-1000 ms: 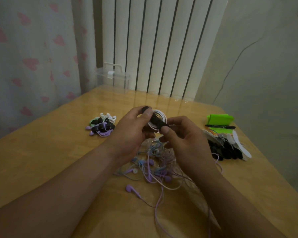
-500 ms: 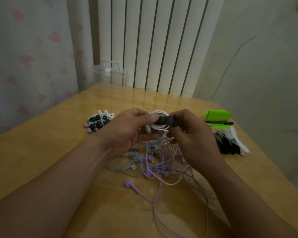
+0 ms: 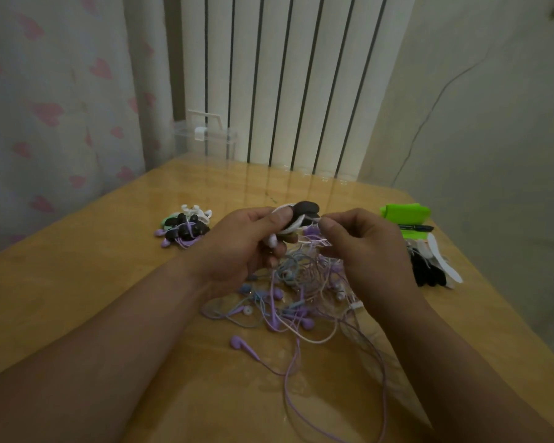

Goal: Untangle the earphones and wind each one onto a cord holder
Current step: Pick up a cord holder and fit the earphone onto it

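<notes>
Above the shiny wooden counter (image 3: 77,298), your left hand (image 3: 247,247) grips the dark oval cord holder (image 3: 306,208) wound with thin white earphone cord (image 3: 293,224), so it cannot unroll. Your right hand (image 3: 362,247) pinches its loose end in its fingers (image 3: 330,224), likely to tuck it in.

It is dim here, and my view is soft and grainy. The white slats (image 3: 285,75) are brightest and streak as glare on the glossy table (image 3: 77,282) at its far edge. My left hand (image 3: 243,247) and right hand (image 3: 365,251) look soft-edged. Straight lines bow toward the edges.
</notes>
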